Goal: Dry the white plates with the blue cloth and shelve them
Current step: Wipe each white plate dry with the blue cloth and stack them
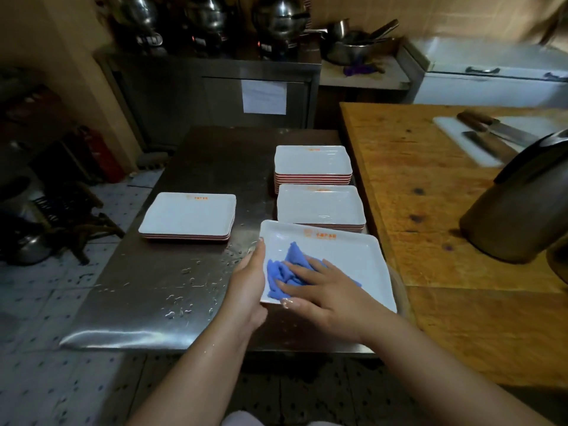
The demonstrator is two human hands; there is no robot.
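Now mid-wipe: right hand (pixel 319 290) fingers flat on blue cloth (pixel 289 269) inside plate (pixel 353 259); left hand (pixel 250 272) grips edge. Three stacks wait on table (pixel 147 296); shelving undone.

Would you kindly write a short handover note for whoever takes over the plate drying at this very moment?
Left hand: grips the left edge of a white rectangular plate, held above the wet steel table.
Right hand: flat fingers press the crumpled blue cloth into that plate.
Three stacks of matching plates sit on the table: left stack, near right stack, far right stack.
Done: cannot tell which stacks are dried.
Left: finish wiping this plate, dry the rest, shelve all; no shelf in view.
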